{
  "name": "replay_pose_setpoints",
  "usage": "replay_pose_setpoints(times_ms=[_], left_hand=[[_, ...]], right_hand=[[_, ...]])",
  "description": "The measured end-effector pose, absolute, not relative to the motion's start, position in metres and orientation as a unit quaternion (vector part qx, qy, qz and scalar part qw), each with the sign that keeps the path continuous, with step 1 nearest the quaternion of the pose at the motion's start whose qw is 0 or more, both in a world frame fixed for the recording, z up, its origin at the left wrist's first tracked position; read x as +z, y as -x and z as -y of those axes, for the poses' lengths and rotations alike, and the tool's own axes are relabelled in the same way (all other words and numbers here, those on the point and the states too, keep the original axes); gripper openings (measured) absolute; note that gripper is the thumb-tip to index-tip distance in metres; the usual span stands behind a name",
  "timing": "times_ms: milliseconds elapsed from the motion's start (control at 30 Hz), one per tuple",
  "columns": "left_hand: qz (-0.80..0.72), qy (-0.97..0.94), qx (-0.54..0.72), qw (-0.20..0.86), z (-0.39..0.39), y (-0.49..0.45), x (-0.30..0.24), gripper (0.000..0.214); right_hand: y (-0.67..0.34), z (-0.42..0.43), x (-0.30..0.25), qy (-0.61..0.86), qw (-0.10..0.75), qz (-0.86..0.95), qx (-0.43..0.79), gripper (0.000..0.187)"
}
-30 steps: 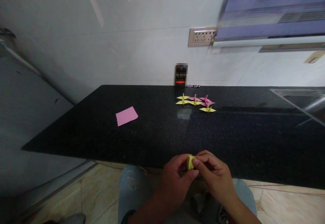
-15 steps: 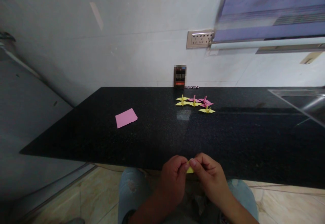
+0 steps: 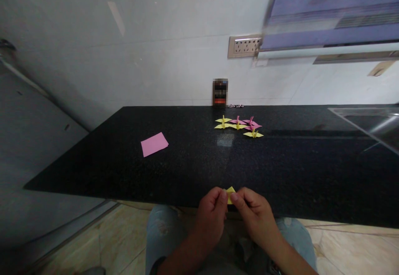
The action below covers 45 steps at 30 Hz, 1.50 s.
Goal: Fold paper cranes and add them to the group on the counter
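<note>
A small folded piece of yellow paper [image 3: 230,194] is held between my two hands at the counter's front edge. My left hand [image 3: 213,208] pinches its left side between thumb and fingers. On the other side, my right hand [image 3: 254,208] grips it with the thumb pressed on top. Part of the paper is hidden behind the thumbs. Farther back on the counter stand several folded paper cranes, among them a yellow crane [image 3: 253,134] and a pink crane [image 3: 251,121]. To the left lies a pink sheet of paper [image 3: 154,144], perhaps a small stack.
The black counter [image 3: 187,167] runs across the view, with a sink [image 3: 370,121] at the right. A blurred-out upright box [image 3: 220,93] and a small chain [image 3: 236,106] sit against the wall. A socket panel [image 3: 245,46] is above.
The yellow paper now shows higher between my thumbs, with a pointed corner upward. Both hands have shifted slightly, and the left thumb is straighter. The cranes and pink paper stay in place.
</note>
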<state>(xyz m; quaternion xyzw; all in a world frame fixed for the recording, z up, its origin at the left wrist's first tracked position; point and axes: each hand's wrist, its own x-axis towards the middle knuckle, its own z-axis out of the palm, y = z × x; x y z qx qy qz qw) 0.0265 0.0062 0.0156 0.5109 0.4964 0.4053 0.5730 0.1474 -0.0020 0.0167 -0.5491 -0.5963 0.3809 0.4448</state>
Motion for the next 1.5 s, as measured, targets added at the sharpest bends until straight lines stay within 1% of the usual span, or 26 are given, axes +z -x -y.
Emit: replay_pose_setpoints(times_ms=[67,133,233,333,400,633,700,767,867,933,1000,1067,1333,1400,1500], left_hand=[[-0.472,-0.471,0.43,0.609,-0.007,-0.027,0.017,0.033],[-0.436,-0.413,0.436,0.671,-0.008,-0.028,0.019,0.035],[-0.384,-0.345,0.426,0.743,-0.008,-0.029,0.02,0.035],[-0.364,-0.316,0.439,0.758,-0.006,-0.03,0.019,0.032],[-0.358,-0.303,0.445,0.763,-0.005,-0.03,0.018,0.03],[-0.345,-0.312,0.423,0.778,-0.005,-0.029,0.02,0.033],[-0.368,-0.356,0.423,0.747,-0.006,-0.029,0.019,0.034],[-0.4,-0.422,0.423,0.695,-0.007,-0.028,0.018,0.032],[-0.457,-0.503,0.46,0.571,-0.006,-0.024,0.017,0.018],[-0.475,-0.56,0.488,0.471,-0.005,-0.02,0.018,0.015],[-0.457,-0.635,0.481,0.395,-0.004,-0.015,0.021,0.011],[-0.442,-0.688,0.462,0.343,-0.004,-0.012,0.025,0.011],[-0.411,-0.784,0.414,0.214,-0.003,-0.011,0.03,0.011],[-0.409,-0.793,0.405,0.199,-0.002,-0.012,0.03,0.01],[-0.418,-0.791,0.396,0.205,-0.002,-0.011,0.03,0.008]], right_hand=[[-0.148,0.002,0.019,0.521,0.442,0.6,0.416,0.037],[-0.15,0.003,0.022,0.485,0.45,0.59,0.464,0.04],[-0.151,0.005,0.024,0.439,0.475,0.567,0.51,0.035],[-0.149,0.007,0.024,0.4,0.483,0.549,0.553,0.023],[-0.148,0.007,0.023,0.395,0.483,0.539,0.566,0.02],[-0.147,0.009,0.022,0.403,0.479,0.55,0.554,0.021],[-0.148,0.009,0.022,0.419,0.478,0.558,0.533,0.018],[-0.151,0.009,0.021,0.445,0.475,0.579,0.492,0.016],[-0.155,0.008,0.019,0.49,0.468,0.608,0.412,0.017],[-0.158,0.006,0.018,0.511,0.46,0.628,0.364,0.016],[-0.16,0.004,0.018,0.514,0.445,0.659,0.323,0.015],[-0.162,0.003,0.02,0.507,0.428,0.691,0.288,0.012],[-0.167,0.005,0.027,0.456,0.377,0.77,0.236,0.013],[-0.167,0.005,0.028,0.458,0.368,0.776,0.227,0.012],[-0.166,0.005,0.028,0.457,0.362,0.781,0.224,0.012]])
